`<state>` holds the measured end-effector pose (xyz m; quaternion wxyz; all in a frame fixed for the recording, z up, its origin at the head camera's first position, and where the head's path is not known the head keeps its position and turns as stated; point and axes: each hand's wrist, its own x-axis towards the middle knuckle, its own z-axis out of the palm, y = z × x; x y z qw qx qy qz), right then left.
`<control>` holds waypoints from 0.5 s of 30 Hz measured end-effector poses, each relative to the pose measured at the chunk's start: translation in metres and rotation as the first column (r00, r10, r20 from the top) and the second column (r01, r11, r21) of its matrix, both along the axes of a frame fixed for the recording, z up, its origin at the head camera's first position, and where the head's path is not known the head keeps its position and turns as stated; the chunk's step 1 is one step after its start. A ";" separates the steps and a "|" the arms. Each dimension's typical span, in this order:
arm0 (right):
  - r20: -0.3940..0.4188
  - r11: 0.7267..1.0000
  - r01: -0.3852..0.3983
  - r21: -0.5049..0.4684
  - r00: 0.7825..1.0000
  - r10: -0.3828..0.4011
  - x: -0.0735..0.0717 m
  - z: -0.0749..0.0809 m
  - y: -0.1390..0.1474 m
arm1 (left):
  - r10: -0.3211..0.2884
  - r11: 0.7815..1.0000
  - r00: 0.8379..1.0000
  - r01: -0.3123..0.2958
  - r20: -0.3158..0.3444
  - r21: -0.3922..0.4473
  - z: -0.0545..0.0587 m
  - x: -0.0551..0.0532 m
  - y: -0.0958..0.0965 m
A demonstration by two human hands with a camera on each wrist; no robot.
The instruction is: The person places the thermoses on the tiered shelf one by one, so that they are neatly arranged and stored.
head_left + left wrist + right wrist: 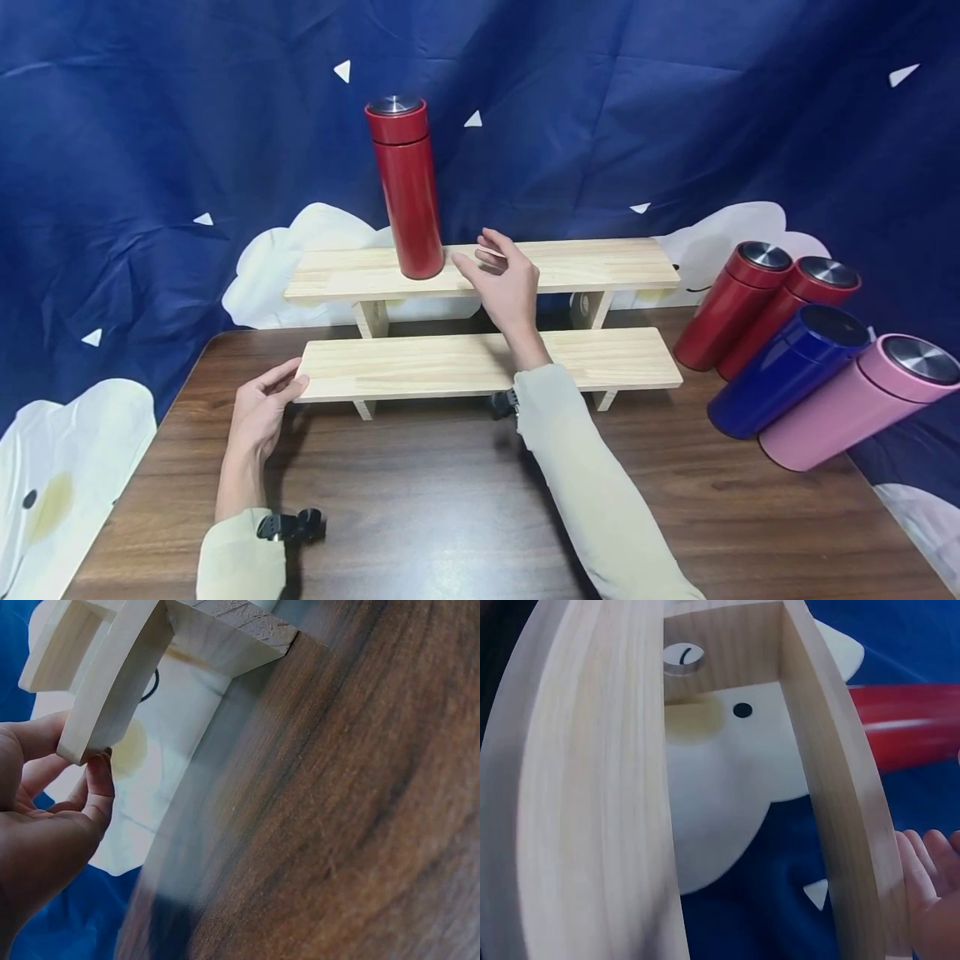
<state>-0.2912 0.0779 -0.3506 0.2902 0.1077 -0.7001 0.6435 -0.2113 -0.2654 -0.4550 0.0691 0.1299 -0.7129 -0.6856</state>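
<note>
A tall red thermos flask (pixel 408 196) with a silver-topped lid stands upright on the upper board of a two-step wooden rack (pixel 592 265), left of its middle. My right hand (pixel 510 292) is just right of the flask's base, fingers apart and nothing in them. In the right wrist view the fingers (pixel 922 862) show beside the upper board's edge. At the left end of the lower board (pixel 405 367), my left hand (pixel 257 417) pinches the corner. The left wrist view shows the thumb and fingers on either side of that board end (pixel 97 712).
To the right on the brown wooden table (pixel 435 492) stand two more red flasks (pixel 723 312) (pixel 780 317), a blue one (pixel 780 375) and a pink one (pixel 847 408). A blue cloth (pixel 562 108) with white shapes hangs behind the rack.
</note>
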 end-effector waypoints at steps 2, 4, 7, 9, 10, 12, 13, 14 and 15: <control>-0.017 1.000 0.000 -0.019 1.000 0.000 0.003 -0.001 0.006 | 0.000 1.000 1.000 0.000 0.002 0.006 0.000 0.001 0.000; -0.021 1.000 0.011 -0.028 1.000 -0.012 0.009 0.001 0.012 | 0.001 1.000 1.000 -0.001 0.005 0.006 0.000 0.001 0.000; -0.029 0.999 0.041 -0.024 0.999 -0.042 0.014 0.000 0.023 | 0.000 1.000 1.000 0.000 0.000 0.009 -0.001 0.001 0.000; -0.028 0.998 0.068 -0.013 0.997 -0.068 0.017 -0.001 0.031 | 0.002 1.000 1.000 -0.002 -0.004 0.013 -0.002 0.001 0.001; -0.033 0.997 0.079 -0.010 0.996 -0.079 0.015 -0.004 0.036 | 0.002 1.000 1.000 -0.002 -0.006 0.014 -0.002 0.001 0.001; -0.033 0.995 0.099 -0.014 0.995 -0.099 0.018 -0.004 0.043 | 0.003 1.000 1.000 -0.003 -0.009 0.018 -0.002 0.001 0.001; -0.034 0.994 0.106 -0.018 0.994 -0.106 0.019 -0.004 0.047 | 0.002 1.000 1.000 -0.002 -0.008 0.013 -0.002 0.001 0.001; -0.036 0.994 0.111 -0.024 0.993 -0.112 0.020 -0.004 0.051 | 0.002 1.000 1.000 -0.002 -0.007 0.011 -0.002 0.001 0.001; -0.040 0.993 0.115 -0.029 0.992 -0.116 0.021 -0.004 0.055 | 0.002 1.000 1.000 -0.002 -0.006 0.007 -0.001 0.001 0.001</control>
